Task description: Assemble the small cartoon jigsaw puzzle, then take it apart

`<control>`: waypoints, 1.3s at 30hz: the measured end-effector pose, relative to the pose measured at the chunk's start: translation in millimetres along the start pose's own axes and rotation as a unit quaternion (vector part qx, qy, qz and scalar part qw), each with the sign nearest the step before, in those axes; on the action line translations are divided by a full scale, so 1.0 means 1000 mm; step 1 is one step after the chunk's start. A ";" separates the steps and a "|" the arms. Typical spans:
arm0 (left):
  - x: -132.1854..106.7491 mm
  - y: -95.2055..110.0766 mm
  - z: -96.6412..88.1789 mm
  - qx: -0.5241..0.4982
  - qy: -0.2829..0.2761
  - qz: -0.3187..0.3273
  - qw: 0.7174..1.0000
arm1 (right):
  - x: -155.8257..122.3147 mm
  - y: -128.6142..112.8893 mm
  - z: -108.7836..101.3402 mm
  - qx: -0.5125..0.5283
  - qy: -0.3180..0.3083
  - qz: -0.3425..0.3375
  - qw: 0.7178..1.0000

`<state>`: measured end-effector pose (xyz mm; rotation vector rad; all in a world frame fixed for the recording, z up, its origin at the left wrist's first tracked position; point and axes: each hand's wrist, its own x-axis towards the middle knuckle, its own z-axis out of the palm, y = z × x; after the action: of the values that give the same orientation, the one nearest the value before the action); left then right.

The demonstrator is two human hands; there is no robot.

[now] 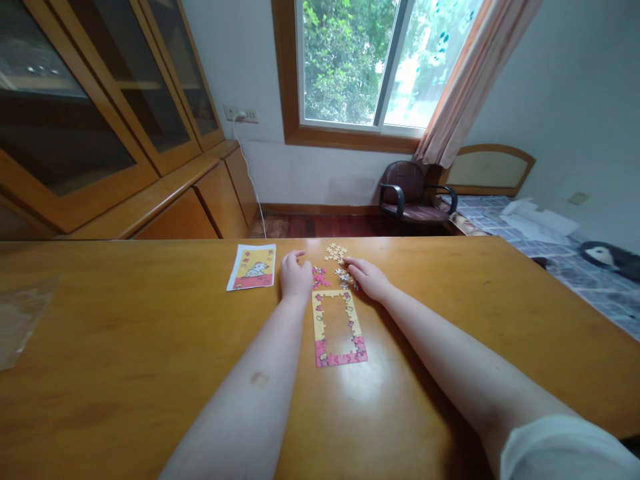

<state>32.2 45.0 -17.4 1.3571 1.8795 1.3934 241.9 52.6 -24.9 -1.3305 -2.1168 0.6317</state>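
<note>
A jigsaw frame (pixel 320 330) of joined yellow and pink edge pieces lies on the table, with bare wood showing inside it. Beyond it are three small piles: pink puzzle pieces (pixel 321 278), yellow puzzle pieces (pixel 335 251) and whitish-grey puzzle pieces (pixel 345 277). My left hand (pixel 296 275) rests just left of the pink pile, its fingers bent and apart, with nothing visible in them. My right hand (pixel 367 277) lies beside the whitish pile, fingers stretched toward the yellow pieces; its fingertips are at the piles' edge. Left of my left hand is a reference picture card (pixel 255 268) showing a white animal.
The wooden table (pixel 150 347) spreads widely to both sides. A clear plastic bag (pixel 23 317) lies at its left. Past the far edge stand a chair (pixel 413 193), a bed (pixel 555 247) and a glass-door cabinet (pixel 165 167). A white cord (pixel 250 173) hangs from the wall socket.
</note>
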 end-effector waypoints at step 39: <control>0.004 -0.002 -0.003 0.031 -0.054 -0.043 0.997 | -0.023 0.009 -0.020 -0.219 -0.129 -0.029 0.967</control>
<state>26.9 47.3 -17.0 1.3358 1.9011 1.2043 269.2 36.7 -20.9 -1.4690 -2.6072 0.3346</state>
